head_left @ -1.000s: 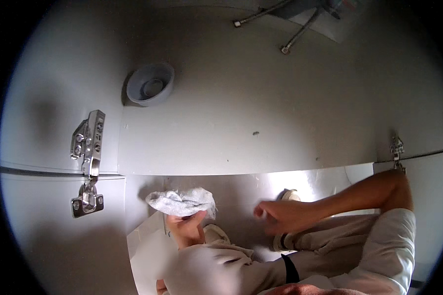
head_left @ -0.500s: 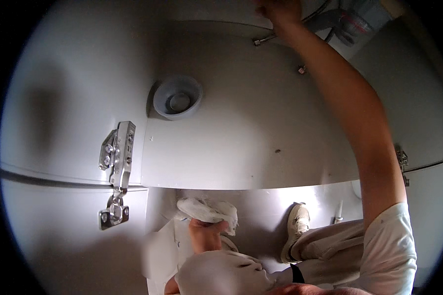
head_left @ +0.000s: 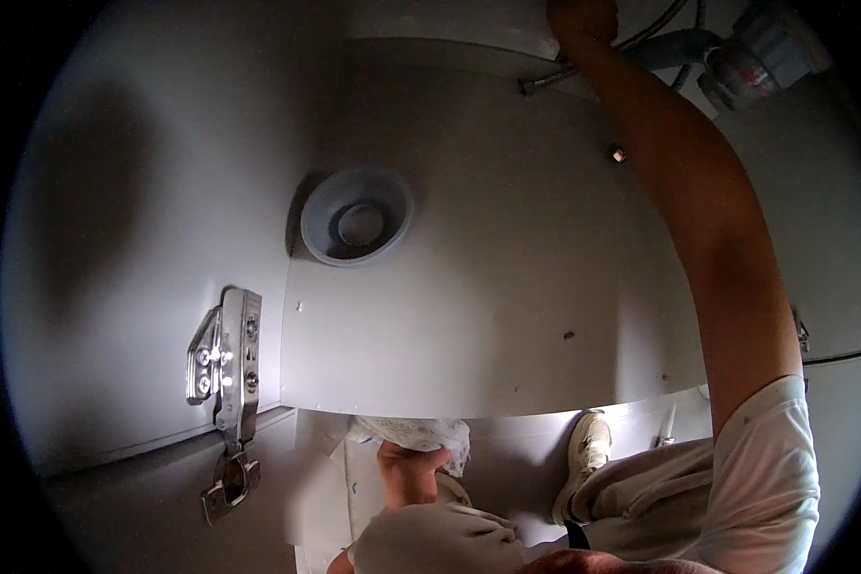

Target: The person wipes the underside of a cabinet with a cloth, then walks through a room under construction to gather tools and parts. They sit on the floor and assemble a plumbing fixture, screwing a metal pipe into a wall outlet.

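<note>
The braided hose runs along the top of the cabinet's back panel, and the right hand reaches up beside it near the grey drain pipe, though I cannot tell whether its fingers are closed on anything. The left hand sits low at the cabinet's front edge, fingers bunched round a crumpled white cloth. With the arm stretched so far, a tug could loosen the hose joint and let water down onto the panel.
</note>
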Demonstrator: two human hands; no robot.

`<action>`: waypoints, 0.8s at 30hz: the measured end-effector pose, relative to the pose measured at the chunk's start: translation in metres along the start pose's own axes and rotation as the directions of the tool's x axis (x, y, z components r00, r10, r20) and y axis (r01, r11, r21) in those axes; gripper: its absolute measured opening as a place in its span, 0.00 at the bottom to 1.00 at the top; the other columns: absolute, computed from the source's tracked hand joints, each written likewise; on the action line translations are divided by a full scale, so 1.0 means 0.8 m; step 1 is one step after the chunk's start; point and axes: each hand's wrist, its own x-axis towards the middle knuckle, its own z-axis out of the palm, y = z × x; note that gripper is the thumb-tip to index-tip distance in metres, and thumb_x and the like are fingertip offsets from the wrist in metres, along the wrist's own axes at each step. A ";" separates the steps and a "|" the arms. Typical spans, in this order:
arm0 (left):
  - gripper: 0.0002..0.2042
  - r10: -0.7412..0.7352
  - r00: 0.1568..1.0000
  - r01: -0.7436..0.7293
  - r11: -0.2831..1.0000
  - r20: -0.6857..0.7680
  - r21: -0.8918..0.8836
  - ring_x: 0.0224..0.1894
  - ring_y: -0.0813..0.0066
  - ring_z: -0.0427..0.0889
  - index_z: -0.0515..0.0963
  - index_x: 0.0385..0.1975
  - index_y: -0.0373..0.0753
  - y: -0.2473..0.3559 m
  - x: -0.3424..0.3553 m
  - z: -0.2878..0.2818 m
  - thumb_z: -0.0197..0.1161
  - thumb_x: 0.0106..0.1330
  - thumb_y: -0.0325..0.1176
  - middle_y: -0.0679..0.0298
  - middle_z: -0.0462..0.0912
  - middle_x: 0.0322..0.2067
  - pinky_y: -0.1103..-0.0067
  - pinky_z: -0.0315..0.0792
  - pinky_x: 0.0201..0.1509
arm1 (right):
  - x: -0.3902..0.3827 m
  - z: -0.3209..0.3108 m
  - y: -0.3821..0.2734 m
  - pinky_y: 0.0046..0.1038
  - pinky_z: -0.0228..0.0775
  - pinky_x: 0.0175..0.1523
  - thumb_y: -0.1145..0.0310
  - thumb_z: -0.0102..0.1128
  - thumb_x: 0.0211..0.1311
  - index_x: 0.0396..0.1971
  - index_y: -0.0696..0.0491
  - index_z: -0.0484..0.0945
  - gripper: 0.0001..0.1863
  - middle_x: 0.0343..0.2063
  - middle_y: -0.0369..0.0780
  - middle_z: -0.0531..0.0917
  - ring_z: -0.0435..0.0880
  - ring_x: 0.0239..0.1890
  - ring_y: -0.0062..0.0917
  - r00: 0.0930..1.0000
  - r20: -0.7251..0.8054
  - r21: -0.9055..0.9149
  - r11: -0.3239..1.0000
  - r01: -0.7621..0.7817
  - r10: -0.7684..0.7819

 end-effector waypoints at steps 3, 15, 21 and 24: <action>0.29 0.001 1.000 -0.001 1.000 0.007 -0.009 0.51 0.62 0.82 0.79 0.49 0.31 0.007 -0.002 0.004 0.63 0.41 0.07 0.57 0.84 0.47 0.67 0.76 0.57 | 0.002 0.022 0.004 0.39 0.73 0.54 0.48 0.67 0.58 0.40 0.63 0.73 0.30 0.30 0.50 0.81 0.80 0.38 0.50 0.990 0.066 -0.201 0.970 0.138 -0.128; 0.34 -0.030 0.999 0.030 0.999 0.014 0.037 0.57 0.57 0.79 0.76 0.55 0.35 0.007 0.005 -0.004 0.64 0.41 0.09 0.57 0.82 0.52 0.59 0.73 0.63 | -0.019 -0.072 -0.083 0.38 0.74 0.54 0.44 0.75 0.48 0.49 0.66 0.70 0.42 0.45 0.53 0.83 0.82 0.51 0.46 0.948 0.238 0.243 0.932 -0.269 0.211; 0.34 -0.059 0.995 0.059 0.998 0.086 0.009 0.58 0.57 0.78 0.75 0.57 0.37 0.005 0.013 -0.006 0.63 0.44 0.09 0.57 0.81 0.53 0.58 0.72 0.64 | -0.012 -0.061 -0.063 0.35 0.69 0.60 0.50 0.74 0.52 0.55 0.65 0.66 0.41 0.52 0.51 0.81 0.79 0.56 0.44 0.951 0.235 0.242 0.936 -0.256 0.199; 0.33 -0.065 0.994 0.065 0.998 0.086 0.000 0.58 0.57 0.79 0.75 0.57 0.38 0.007 0.013 -0.007 0.63 0.45 0.08 0.57 0.81 0.53 0.58 0.72 0.64 | -0.013 -0.060 -0.067 0.33 0.67 0.63 0.52 0.74 0.53 0.57 0.64 0.65 0.41 0.55 0.51 0.79 0.77 0.59 0.44 0.931 0.287 0.266 0.915 -0.304 0.225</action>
